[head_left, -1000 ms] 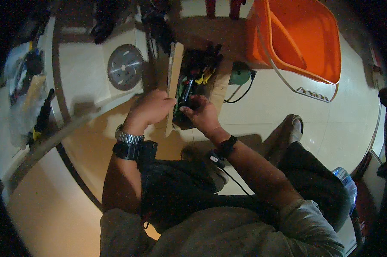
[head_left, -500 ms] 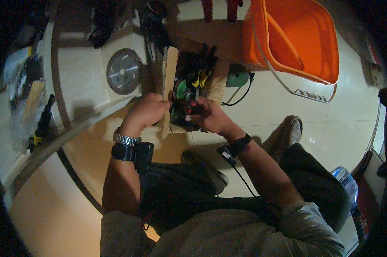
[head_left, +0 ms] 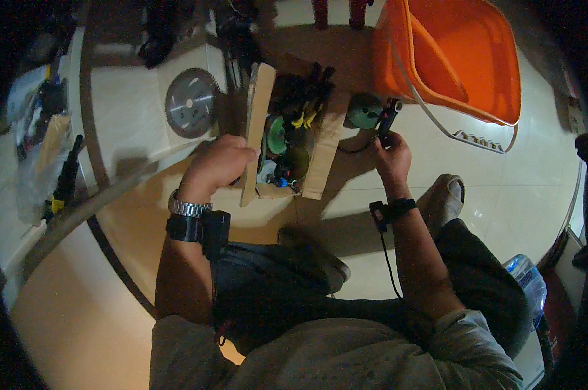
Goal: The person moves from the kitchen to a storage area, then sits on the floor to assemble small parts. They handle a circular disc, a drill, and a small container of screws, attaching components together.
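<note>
Pinching black cylindrical object (head_left: 389,117) just ahead of right hand (head_left: 393,156), with forearm (head_left: 423,253) stretched forward. Gripping, with curled left hand (head_left: 220,164) (back facing up), flap edge (head_left: 259,110) of open brown cardboard box (head_left: 322,156) just to its right.

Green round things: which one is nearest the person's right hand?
The green round thing outside the cardboard box, near the right hand; the green disc inside the box is farther away.

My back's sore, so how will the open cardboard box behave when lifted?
The cardboard box may flex at its open flaps, which look thin. It's probably heavy for its size, being crowded with things. Those lie jumbled, so could slide when tipped.
</note>
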Available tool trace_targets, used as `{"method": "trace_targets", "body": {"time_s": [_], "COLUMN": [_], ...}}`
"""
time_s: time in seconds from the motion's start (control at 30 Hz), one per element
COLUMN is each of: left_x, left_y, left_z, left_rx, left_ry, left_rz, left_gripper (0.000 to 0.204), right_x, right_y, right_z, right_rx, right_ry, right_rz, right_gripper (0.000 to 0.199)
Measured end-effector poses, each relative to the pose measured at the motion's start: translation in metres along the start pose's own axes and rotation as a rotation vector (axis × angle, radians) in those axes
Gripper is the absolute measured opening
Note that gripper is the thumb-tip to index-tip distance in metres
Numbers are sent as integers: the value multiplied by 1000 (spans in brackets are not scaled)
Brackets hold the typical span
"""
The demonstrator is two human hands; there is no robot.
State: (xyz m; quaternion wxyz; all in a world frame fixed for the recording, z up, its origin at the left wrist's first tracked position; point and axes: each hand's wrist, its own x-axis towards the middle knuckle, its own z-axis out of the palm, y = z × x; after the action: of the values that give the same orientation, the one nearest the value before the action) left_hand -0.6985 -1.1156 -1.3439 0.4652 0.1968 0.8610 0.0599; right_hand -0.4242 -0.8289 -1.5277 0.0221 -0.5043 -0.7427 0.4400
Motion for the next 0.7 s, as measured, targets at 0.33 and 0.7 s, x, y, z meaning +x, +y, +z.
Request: {"method": "trace_targets", "body": {"time_s": [0.33,0.7], "left_x": [7,0], "left_y": [-21,-18], "left_z": [2,2], "left_rx": [-83,-142], "left_ry": [-6,-59], "left_rz": [-4,-57], "left_gripper": [42,51], "right_x": [-13,-18], "right_y": [-40,-141], "right_z": [39,76], "right_rx": [241,-470], "right_ry": [82,-85], "right_rz": [-327,-1036], "right_gripper": [35,35]}}
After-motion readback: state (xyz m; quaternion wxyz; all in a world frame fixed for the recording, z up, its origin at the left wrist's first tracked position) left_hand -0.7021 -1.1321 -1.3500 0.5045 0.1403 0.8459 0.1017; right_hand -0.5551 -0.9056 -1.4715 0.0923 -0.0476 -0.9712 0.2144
